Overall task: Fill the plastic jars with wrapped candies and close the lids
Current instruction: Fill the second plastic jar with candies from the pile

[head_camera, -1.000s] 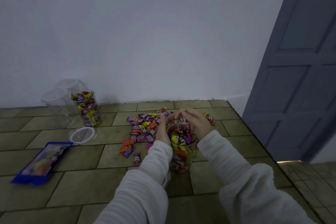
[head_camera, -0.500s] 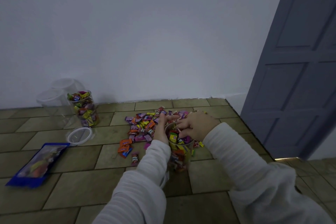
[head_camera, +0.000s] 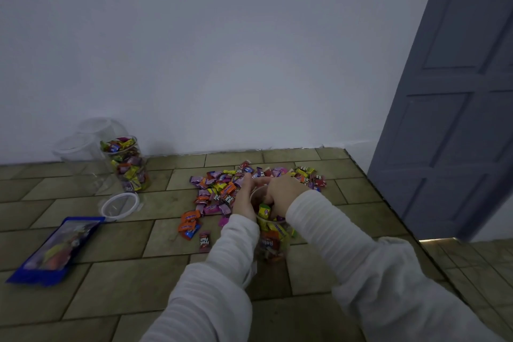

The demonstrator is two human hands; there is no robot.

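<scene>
A clear plastic jar (head_camera: 273,241), nearly full of wrapped candies, stands on the tiled floor in front of me. My left hand (head_camera: 243,198) grips its rim on the left side. My right hand (head_camera: 284,193) is over the mouth with its fingers bent down inside among the candies; the fingertips are hidden, so I cannot tell whether they hold any. A loose pile of wrapped candies (head_camera: 222,189) lies on the floor just behind and left of the jar.
By the wall at left stands a candy-filled jar (head_camera: 127,164) without a lid, with two empty lidded jars (head_camera: 79,158) beside it. A loose lid (head_camera: 119,205) and a blue candy bag (head_camera: 55,250) lie on the floor. A grey door (head_camera: 458,91) stands at right.
My right hand has come down from above the jar and pushed its fingers into the mouth. The left hand has stayed at the rim.
</scene>
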